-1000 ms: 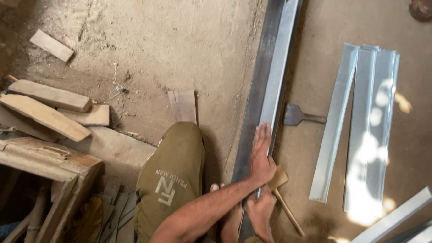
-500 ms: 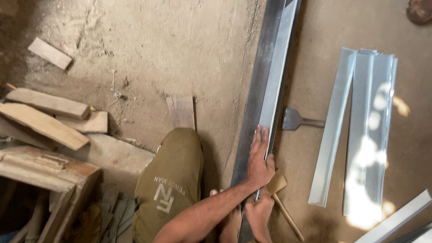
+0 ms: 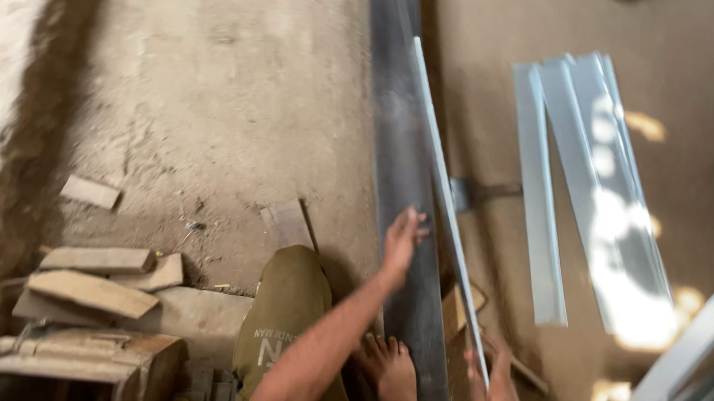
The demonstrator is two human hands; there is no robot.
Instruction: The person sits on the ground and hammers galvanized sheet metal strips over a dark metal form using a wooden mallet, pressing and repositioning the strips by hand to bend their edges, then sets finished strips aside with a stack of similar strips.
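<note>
My left arm (image 3: 320,353) is bare all the way up to where it leaves the bottom of the view: no sleeve, no watch, no band at the wrist. My left hand (image 3: 401,240) is bare too, with no glove and no ring that I can make out, though it is a little blurred. My right hand (image 3: 493,387) shows only in part at the lower edge, also ungloved. My knee (image 3: 286,317) is covered by olive-green trousers, with pale printed lettering on the cloth lower down. My foot (image 3: 390,372) is bare, without shoe or sandal, and its toes show plainly.
</note>
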